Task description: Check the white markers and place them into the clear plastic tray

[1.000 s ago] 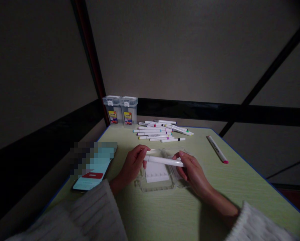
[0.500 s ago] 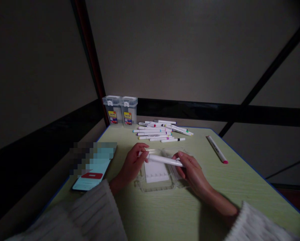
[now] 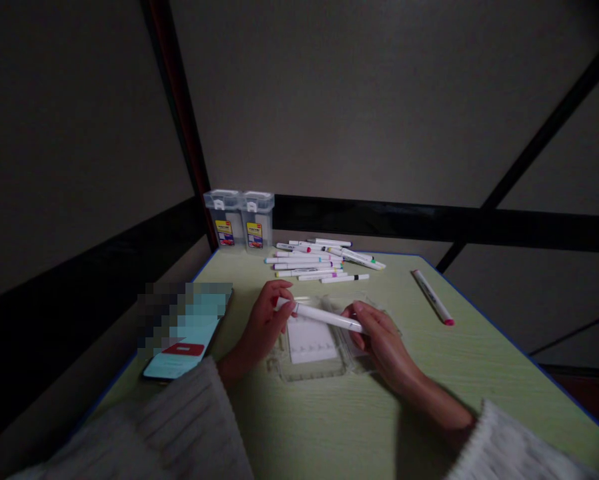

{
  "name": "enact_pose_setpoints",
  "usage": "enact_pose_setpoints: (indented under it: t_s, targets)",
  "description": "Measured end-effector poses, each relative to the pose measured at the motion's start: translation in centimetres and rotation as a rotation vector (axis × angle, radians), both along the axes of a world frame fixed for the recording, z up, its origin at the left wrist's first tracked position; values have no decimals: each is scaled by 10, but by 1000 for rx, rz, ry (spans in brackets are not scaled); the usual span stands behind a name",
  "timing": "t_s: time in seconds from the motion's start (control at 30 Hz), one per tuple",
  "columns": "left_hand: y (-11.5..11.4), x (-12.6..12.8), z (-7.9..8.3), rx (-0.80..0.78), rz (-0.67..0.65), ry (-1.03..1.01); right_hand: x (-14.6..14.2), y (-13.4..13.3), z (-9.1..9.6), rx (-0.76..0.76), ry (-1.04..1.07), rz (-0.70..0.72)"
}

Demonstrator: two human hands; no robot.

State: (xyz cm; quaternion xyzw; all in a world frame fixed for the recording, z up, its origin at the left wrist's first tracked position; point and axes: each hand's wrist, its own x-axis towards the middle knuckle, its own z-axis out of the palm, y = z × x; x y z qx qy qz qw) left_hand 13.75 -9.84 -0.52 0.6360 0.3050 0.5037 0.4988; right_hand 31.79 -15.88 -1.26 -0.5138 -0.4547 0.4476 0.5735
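White plastic forms the barrel of the marker pen [image 3: 329, 319] held at the centre of the frame. It is tilted slightly, its left end higher than its right, and a small area of red shows at the left end. The left hand [image 3: 265, 319], left of centre, is clamped on that end between thumb and fingers. The right hand [image 3: 383, 339], right of centre, is closed on the opposite end, which its fingers partly hide.

Below the pen, an open transparent plastic case [image 3: 312, 378] lies flat on the pale green wood-grain tabletop [image 3: 324, 433], its two halves side by side. A white insert [image 3: 311, 341] lies in the left half; the right half is partly covered by the right hand.

Behind the case, at upper centre of the tabletop, lies a loose pile of white marker pens [image 3: 307, 265] with ends in various colours. Two lidded transparent containers [image 3: 257, 225] with yellow labels stand upright side by side, left of the pile. A smartphone [image 3: 177, 365] lies at centre left, its screen partly pixelated. A single pink-ended marker [image 3: 433, 297] lies at centre right, well apart from the pile.
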Motion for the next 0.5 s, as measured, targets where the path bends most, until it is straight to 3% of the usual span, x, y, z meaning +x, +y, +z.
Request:
enact_pose_setpoints:
  t_s: [0.5]
  targets:
    - [-2, 0, 2, -30, -10, -29, 1, 0, -1, 0, 12, 26]
